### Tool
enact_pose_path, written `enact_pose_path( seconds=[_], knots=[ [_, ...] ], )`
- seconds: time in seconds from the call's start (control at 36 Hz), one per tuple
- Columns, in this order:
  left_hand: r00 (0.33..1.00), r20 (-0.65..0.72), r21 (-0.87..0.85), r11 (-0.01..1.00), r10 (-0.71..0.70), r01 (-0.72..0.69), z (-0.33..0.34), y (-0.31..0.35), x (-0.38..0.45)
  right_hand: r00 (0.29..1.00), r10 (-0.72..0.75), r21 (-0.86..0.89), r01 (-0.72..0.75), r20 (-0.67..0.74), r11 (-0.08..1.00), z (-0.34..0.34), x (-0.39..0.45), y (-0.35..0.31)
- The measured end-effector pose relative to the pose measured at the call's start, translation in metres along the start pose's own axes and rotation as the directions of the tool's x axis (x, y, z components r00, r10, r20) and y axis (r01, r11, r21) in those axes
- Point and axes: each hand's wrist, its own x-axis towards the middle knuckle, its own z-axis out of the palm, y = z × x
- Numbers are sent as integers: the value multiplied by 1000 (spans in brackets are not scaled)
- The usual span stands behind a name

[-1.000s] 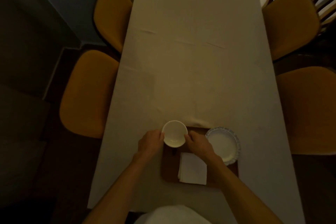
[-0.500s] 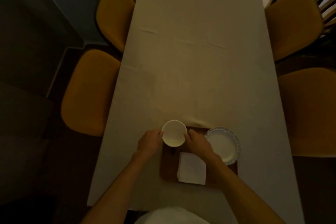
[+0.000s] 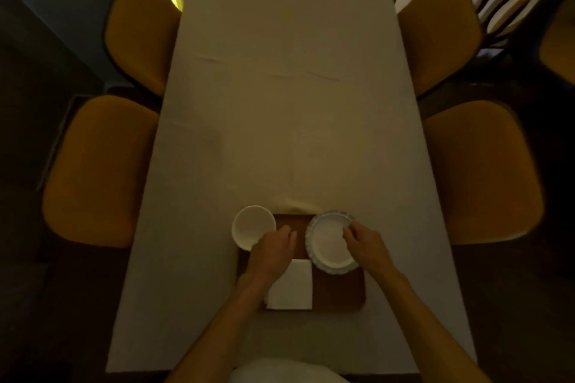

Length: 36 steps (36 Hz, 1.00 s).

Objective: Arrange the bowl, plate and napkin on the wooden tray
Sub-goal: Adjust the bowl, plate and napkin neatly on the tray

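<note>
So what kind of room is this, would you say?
Probably a dining room: a long table under a pale cloth, mustard cushioned chairs along both sides, and a wooden tray being set.

A long table [image 3: 289,102] draped in a pale cloth [image 3: 357,149] bears a wooden tray [image 3: 339,292] at its near end; a white bowl [image 3: 252,225] appears to sit half off the tray's left corner.

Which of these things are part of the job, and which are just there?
Job: white bowl, patterned-rim plate, folded white napkin, wooden tray, left hand, right hand.
Just there: tablecloth-covered table, mustard chairs.
</note>
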Motion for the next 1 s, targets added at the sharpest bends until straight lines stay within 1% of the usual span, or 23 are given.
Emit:
enact_pose_path(
  seconds=[0.08, 0.17, 0.25, 0.31, 0.36, 0.42, 0.61, 0.67, 0.78, 0.83, 0.92, 1.0],
  knots=[
    [998, 70, -26, 1000, 6, -4, 17, 13, 4, 999, 39, -9, -38, 34, 999, -7, -1, 31],
    [990, 137, -49, 998, -18, 25, 27, 18, 15, 994, 101, -51, -99, 30, 994, -7, -2, 58],
    [976, 196, 2, 996, -92, 94, 33, 20, 30, 982, 180, -75, -176, 50, 982, -2, -4, 78],
    [961, 230, 49, 988, -151, 143, 37, 20, 40, 976, 197, -72, -191, 95, 979, 3, -3, 85],
    [953, 243, 84, 983, -180, 164, 42, 21, 47, 974, 171, -51, -165, 150, 985, 7, -1, 86],
    [949, 251, 84, 981, -193, 177, 45, 21, 50, 976, 123, -24, -121, 178, 992, 9, 1, 84],
    [937, 244, 102, 967, -250, 231, 47, 22, 50, 982, 58, -88, -43, 177, 995, 0, 9, 85],
    [923, 273, 129, 961, -270, 243, 47, 24, 47, 980, 55, -118, -32, 191, 992, -4, 16, 84],
    [877, 383, 205, 952, -291, 226, 49, 24, 45, 979, 57, -150, -28, 196, 988, -11, 31, 80],
    [866, 416, 167, 960, -277, 226, 49, 21, 46, 979, 78, -137, -53, 188, 989, -14, 36, 77],
    [888, 393, 96, 971, -238, 218, 46, 18, 53, 980, 120, -94, -106, 162, 990, -18, 40, 76],
    [932, 292, 28, 976, -215, 216, 44, 19, 62, 982, 118, -102, -103, 149, 989, -15, 32, 79]
  ],
)
